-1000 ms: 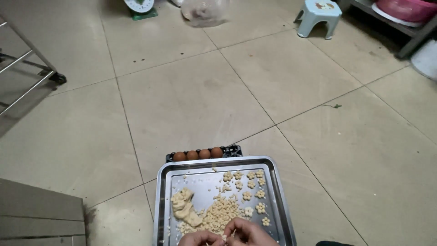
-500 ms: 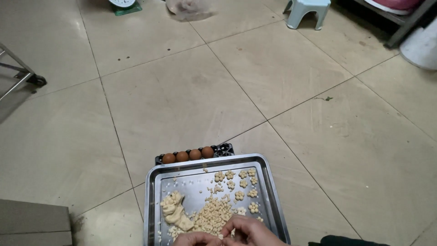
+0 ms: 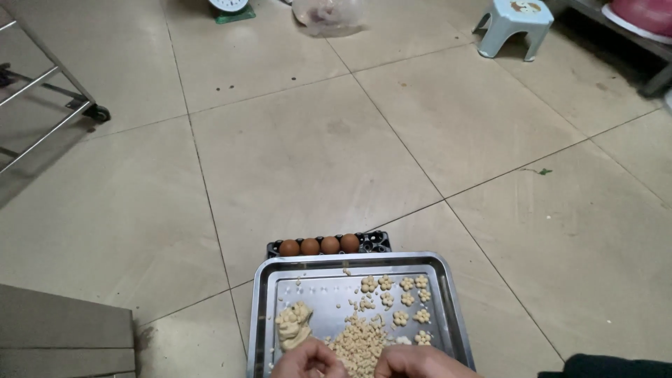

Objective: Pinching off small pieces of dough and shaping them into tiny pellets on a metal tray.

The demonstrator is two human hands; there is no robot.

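A metal baking tray [image 3: 264, 308] lies on the tiled floor at the bottom of the head view. On it are a heap of small dough balls [image 3: 358, 339], a lump of dough [image 3: 294, 324] at the left, and several flower-shaped dough pieces [image 3: 402, 299] at the right. My left hand [image 3: 308, 362] and my right hand [image 3: 414, 362] sit at the tray's near edge, on either side of the heap, fingers curled. The frame's bottom edge cuts both hands off, so what they hold is hidden.
A black egg tray with several brown eggs [image 3: 319, 246] stands just beyond the baking tray. Farther off are a small blue stool [image 3: 513, 24], a plastic bag [image 3: 327, 15], a green scale [image 3: 229, 8], a wheeled metal rack [image 3: 49, 98] at left and a grey block [image 3: 63, 336].
The view has shifted so the tray sits further right in the picture. My hands stay at the tray's near edge by the heap of dough balls.
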